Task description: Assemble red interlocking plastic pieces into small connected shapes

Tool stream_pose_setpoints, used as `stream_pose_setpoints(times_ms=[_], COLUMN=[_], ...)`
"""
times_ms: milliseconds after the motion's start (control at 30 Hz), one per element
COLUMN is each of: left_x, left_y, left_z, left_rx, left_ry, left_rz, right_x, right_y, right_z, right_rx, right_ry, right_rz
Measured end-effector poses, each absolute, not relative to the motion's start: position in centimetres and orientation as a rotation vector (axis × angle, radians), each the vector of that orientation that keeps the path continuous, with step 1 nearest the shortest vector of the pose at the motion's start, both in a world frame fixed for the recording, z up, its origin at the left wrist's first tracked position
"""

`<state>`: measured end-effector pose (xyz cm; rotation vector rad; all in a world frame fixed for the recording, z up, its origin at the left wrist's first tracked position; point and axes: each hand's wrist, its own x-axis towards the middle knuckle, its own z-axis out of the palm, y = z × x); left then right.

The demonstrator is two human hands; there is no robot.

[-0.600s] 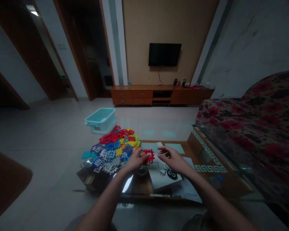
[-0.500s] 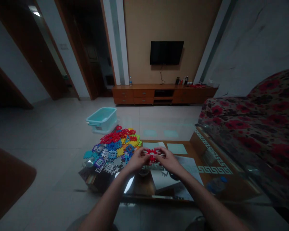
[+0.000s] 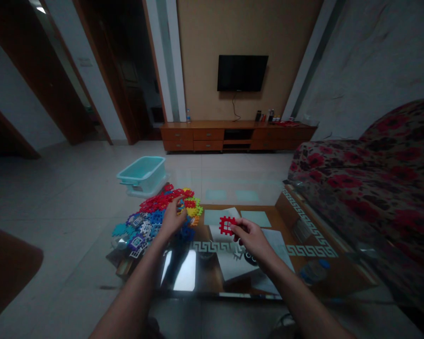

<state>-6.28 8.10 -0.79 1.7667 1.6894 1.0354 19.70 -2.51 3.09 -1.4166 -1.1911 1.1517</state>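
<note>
My right hand (image 3: pixel 249 237) pinches a red square plastic grid piece (image 3: pixel 226 225) and holds it upright above the glass table (image 3: pixel 233 273). My left hand (image 3: pixel 172 217) reaches into a heap of colourful interlocking plastic pieces (image 3: pixel 155 215) at the table's left end. Its fingers curl down among the red and yellow pieces; whether they grip one is hidden.
Sheets of paper (image 3: pixel 240 261) lie under the right hand on the table. A teal plastic tub (image 3: pixel 141 174) stands on the tiled floor beyond the heap. A floral sofa (image 3: pixel 367 179) runs along the right. A wooden TV cabinet (image 3: pixel 233 136) and wall TV (image 3: pixel 242 73) are at the far wall.
Both hands held the red piece together before. Now the left hand has let go and moved left into the heap, while the right hand keeps the red piece.
</note>
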Motion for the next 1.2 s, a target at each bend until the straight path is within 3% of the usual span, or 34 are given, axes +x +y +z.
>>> stream_pose_setpoints(times_ms=[267,400,800,1033,1200], left_x=[-7.8,-8.1,-7.3,-4.8,-2.5], left_y=[10.1,10.9,8.6,4.6,2.5], left_z=[-1.6,-2.6,-0.7,1.1,2.3], left_rx=[1.735,1.644,1.509,1.125,0.888], left_ry=[2.127,2.119,1.637,1.214,1.013], left_rz=[0.665,0.711,1.245,1.412,1.334], right_x=[18.6,18.5,19.3,20.5,21.3], right_y=[-3.7,-3.6,-2.7,-2.8,-3.3], right_z=[3.8,3.4,2.0,3.4,4.1], right_rx=[-1.345,-1.346,-1.361,-1.33,-1.288], right_ry=[-1.222,-1.245,-1.22,-1.144,-1.063], right_rz=[1.231,1.231,1.19,1.219,1.272])
